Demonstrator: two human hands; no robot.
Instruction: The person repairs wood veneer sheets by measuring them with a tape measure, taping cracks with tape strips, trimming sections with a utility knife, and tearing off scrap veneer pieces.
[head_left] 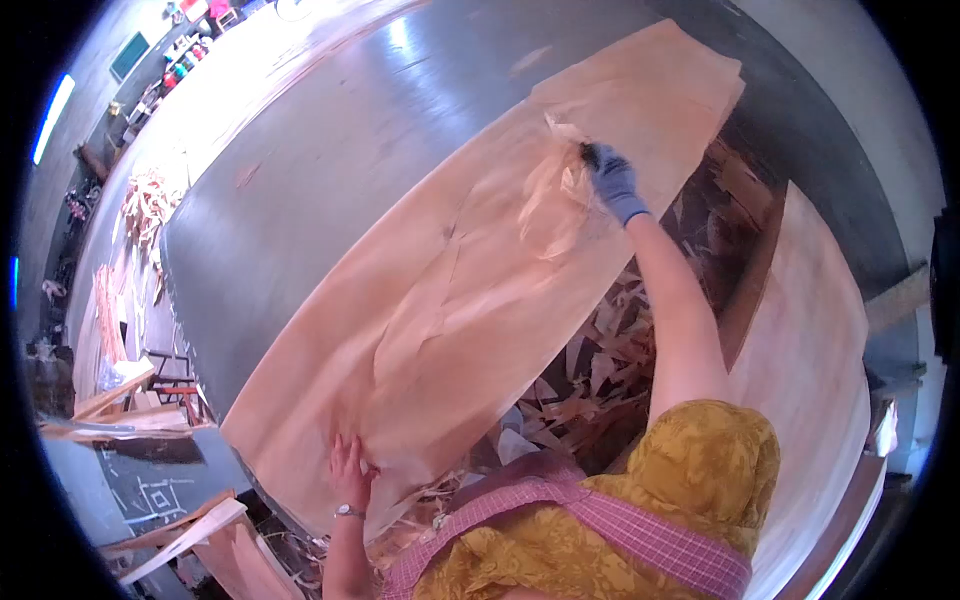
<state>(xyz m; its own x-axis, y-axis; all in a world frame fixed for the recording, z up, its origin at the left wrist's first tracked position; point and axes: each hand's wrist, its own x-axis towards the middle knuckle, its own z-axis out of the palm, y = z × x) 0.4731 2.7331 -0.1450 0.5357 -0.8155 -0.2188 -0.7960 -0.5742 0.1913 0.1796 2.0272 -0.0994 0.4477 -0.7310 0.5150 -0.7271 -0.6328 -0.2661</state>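
Observation:
A long thin wood veneer sheet (420, 290) lies across the grey table, with wrinkles and a split along its middle. Near its lower left end my bare left hand (352, 470) rests on the veneer, fingers apart, a watch on the wrist. My right hand (610, 178), in a blue-grey glove with dark fingertips, is at the upper right part of the sheet. Its fingers are closed at the edge of some crumpled thin veneer scraps (552, 205); what they grip is too small to make out.
Many torn veneer pieces (600, 350) lie below the table's near edge. Another veneer stack (810, 330) stands at the right. Grey table surface (300, 190) shows beyond the sheet. Wood boards (130, 400) and scraps (150, 205) are at the left.

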